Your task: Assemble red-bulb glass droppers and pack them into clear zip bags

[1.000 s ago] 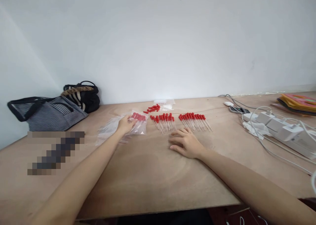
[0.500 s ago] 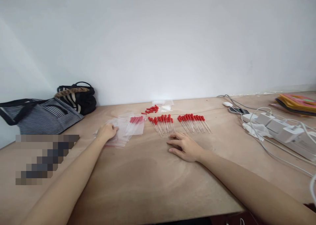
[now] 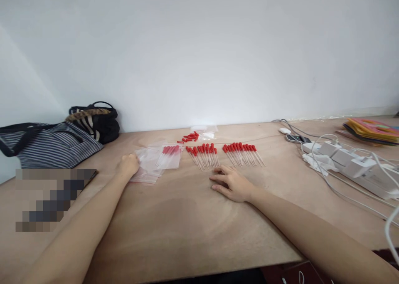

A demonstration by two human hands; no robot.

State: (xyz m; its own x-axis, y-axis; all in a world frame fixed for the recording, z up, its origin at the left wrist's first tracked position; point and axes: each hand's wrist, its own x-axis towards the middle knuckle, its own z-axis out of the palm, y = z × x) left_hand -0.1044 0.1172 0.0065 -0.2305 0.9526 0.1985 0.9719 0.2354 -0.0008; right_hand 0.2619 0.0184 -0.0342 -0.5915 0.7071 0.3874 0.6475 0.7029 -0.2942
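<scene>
My left hand [image 3: 128, 165] is at the left edge of a spread of clear plastic bags [image 3: 146, 171], its fingers curled; whether it pinches a bag is too small to tell. One clear bag [image 3: 173, 159] at the right of the spread has several red-capped droppers [image 3: 170, 150] in or under it. My right hand [image 3: 232, 183] rests on the table with fingers apart and holds nothing. Just beyond it lie a middle group of red-capped droppers [image 3: 204, 153] and a right group [image 3: 241, 151]. Loose red caps [image 3: 190, 137] and thin clear tubes [image 3: 208, 135] lie farther back.
On the wooden table [image 3: 187, 230], a striped bag [image 3: 59, 144] and a black bag [image 3: 104, 124] stand at left. A phone [image 3: 297, 139], power strip with chargers [image 3: 358, 163], white cables and colourful sheets [image 3: 372, 130] lie at right.
My left hand has shifted slightly left, toward the edge of the plastic bags, and its fingers look more curled. The right hand stays in place. The whole view has shifted slightly.
</scene>
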